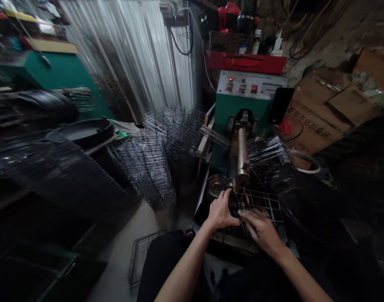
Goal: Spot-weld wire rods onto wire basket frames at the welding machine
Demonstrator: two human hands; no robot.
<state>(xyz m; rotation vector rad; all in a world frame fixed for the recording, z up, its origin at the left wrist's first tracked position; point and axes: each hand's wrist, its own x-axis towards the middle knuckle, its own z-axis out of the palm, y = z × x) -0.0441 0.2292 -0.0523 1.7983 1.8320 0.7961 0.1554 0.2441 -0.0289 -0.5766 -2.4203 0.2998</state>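
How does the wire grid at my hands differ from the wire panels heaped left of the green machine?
The wire grid looks like a single piece; the wire panels are many, bunched together.
The wire grid lies roughly flat, while the wire panels stand on edge, leaning.
The wire grid shows clear, open gaps; the wire panels overlap into a dense mesh.
Both are made of thin crossing wires.

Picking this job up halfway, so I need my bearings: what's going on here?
A person has both bare hands at a wire grid under the metal arm of a green machine. The left hand is close to the arm's lower end; the right hand is over the grid's near side. How firmly either grips is unclear. A red indicator light glows, and wire panels stand to the left.
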